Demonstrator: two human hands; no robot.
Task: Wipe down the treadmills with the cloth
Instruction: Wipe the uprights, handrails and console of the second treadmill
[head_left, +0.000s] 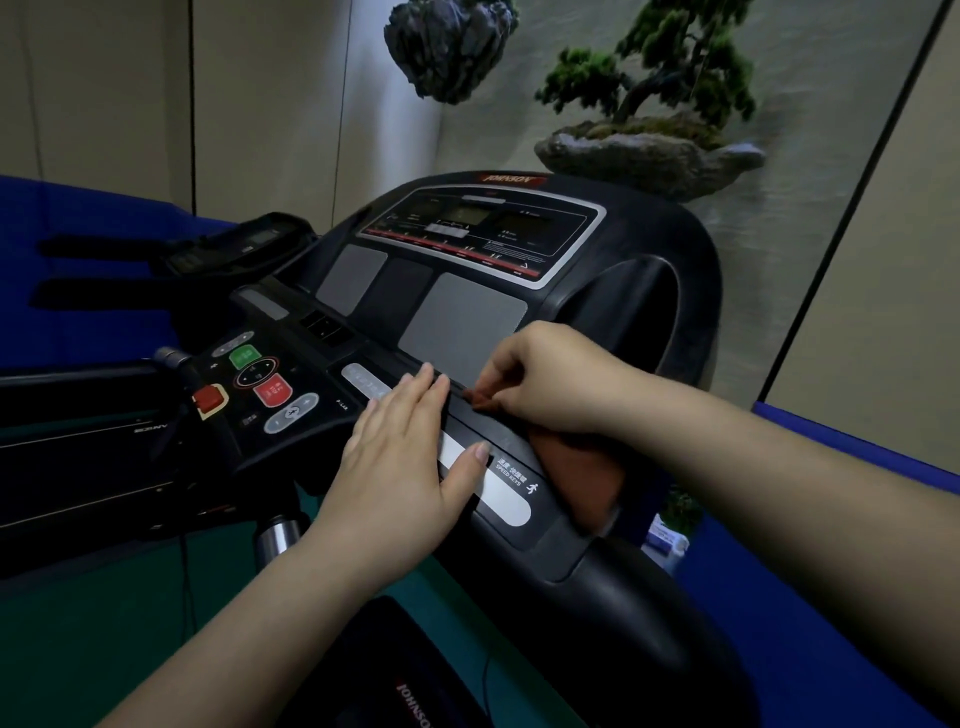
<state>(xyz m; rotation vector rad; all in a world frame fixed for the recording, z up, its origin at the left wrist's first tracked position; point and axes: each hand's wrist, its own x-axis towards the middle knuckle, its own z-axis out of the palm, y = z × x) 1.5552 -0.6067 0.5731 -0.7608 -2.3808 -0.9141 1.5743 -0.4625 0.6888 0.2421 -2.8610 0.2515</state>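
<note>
Treadmill console (467, 322), prob. cloth (582, 467) underhand.

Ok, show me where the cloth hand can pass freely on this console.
Free: the grey pads between the display and the right hand holding the cloth. Crowded: the speed key strip, where the left hand lies flat.

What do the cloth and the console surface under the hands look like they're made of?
The cloth, gripped by the right hand, looks like soft brownish-orange fabric, matte and draping in folds. The console looks like hard black moulded plastic with a dull sheen; the left hand lies flat on its smooth pale key strip, probably a printed membrane.
</note>
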